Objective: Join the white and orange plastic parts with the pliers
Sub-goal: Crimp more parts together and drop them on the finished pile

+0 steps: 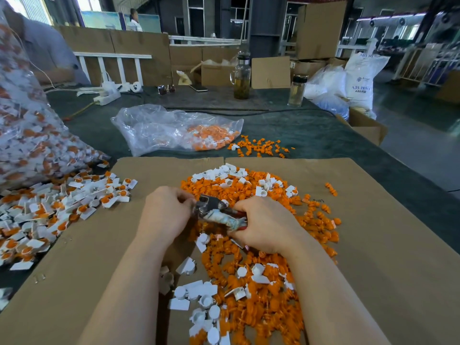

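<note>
My right hand (266, 226) grips the handles of the pliers (216, 212), whose metal jaws point left over the cardboard sheet (373, 245). My left hand (165, 212) has its fingers curled at the jaws, pinching something small there; the part itself is hidden by the fingers. Under and around both hands lies a heap of loose orange parts (249, 282) mixed with white parts (199, 302). To the left sits a pile of joined white-and-orange pieces (62, 205).
A big clear bag of joined pieces (22, 125) leans at the far left. Behind the cardboard lies a flatter clear bag with orange parts (179, 130). Bottles (242, 78), a power strip (107, 97) and cartons stand at the table's back; a person sits at upper left.
</note>
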A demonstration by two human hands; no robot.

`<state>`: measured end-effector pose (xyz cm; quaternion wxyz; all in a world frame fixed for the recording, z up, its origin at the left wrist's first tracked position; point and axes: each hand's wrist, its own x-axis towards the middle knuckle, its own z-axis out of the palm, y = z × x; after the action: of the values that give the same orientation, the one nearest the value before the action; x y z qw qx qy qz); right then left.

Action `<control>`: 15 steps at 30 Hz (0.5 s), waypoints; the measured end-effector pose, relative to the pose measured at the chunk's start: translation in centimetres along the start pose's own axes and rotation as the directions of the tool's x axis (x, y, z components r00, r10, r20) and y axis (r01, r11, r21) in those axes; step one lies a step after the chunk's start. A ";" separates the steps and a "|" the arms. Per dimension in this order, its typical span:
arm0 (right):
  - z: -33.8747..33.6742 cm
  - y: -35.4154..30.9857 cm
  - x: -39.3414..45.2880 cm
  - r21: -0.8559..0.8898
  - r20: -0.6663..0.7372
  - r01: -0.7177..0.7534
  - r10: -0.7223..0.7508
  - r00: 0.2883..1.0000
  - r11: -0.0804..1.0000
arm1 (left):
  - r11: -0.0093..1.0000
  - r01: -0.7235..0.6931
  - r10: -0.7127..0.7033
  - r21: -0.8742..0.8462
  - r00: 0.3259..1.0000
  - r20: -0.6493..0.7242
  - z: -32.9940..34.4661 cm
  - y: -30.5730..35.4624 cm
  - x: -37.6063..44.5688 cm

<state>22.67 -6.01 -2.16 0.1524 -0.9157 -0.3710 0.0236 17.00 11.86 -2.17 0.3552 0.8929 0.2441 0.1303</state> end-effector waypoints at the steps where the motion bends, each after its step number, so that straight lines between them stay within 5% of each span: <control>1: 0.0 0.0 0.0 -0.004 0.016 -0.007 0.007 1.000 1.000 | 0.999 0.017 -0.018 -0.029 1.000 -0.016 0.0 -0.1 0.0; 9: 0.2 0.2 0.1 0.021 0.001 -0.072 0.072 0.997 0.997 | 0.932 0.068 -0.106 -0.356 0.991 -0.088 -0.5 0.8 -0.7; 15: -0.3 1.2 0.2 0.311 -0.265 -0.154 0.241 0.934 0.938 | 0.667 0.185 -0.203 -0.722 0.977 0.062 -0.2 2.3 -1.3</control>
<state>23.65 -6.75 -2.22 0.3341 -0.9099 -0.2414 -0.0466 16.63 9.82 -0.53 0.6869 0.6479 0.2705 0.1879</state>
